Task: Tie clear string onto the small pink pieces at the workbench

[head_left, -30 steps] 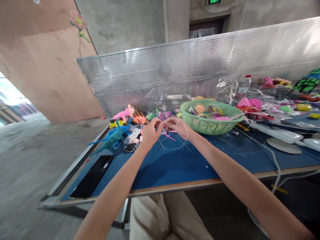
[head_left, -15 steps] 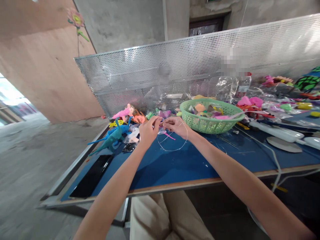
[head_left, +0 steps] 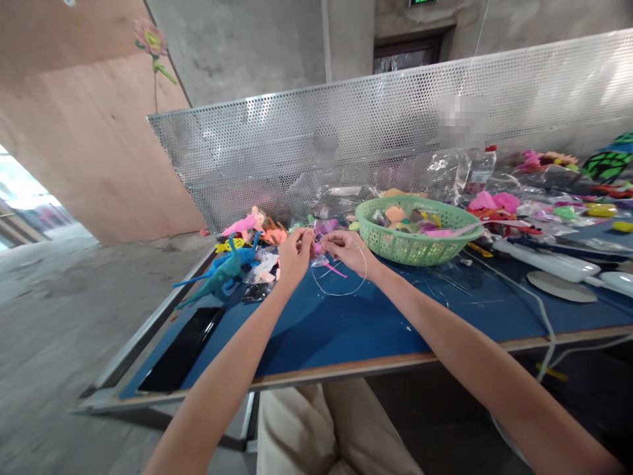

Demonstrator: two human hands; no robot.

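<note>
My left hand (head_left: 297,254) and my right hand (head_left: 350,251) face each other above the blue table, fingertips almost meeting. Both are closed in a pinch. A small pink piece (head_left: 317,248) shows at the left fingertips; its kind is too small to make out. From the right fingers a thin whitish string (head_left: 341,295) curves down in a wide loop and back up between the hands. Where its ends sit is hidden by the fingers. Just below lies a narrow pink strip (head_left: 336,269) on the table.
A green plastic basket (head_left: 410,247) of coloured pieces stands right of my hands. Blue and teal toy dinosaurs (head_left: 222,274) and a black phone-like slab (head_left: 180,349) are at left. Behind rises a perforated metal panel (head_left: 277,145). A white glue-gun-like tool (head_left: 548,260) lies at right.
My hands have shifted slightly at the fingertips, and more of the pink piece shows between them. The string loop has drawn up a little and moved slightly left.
</note>
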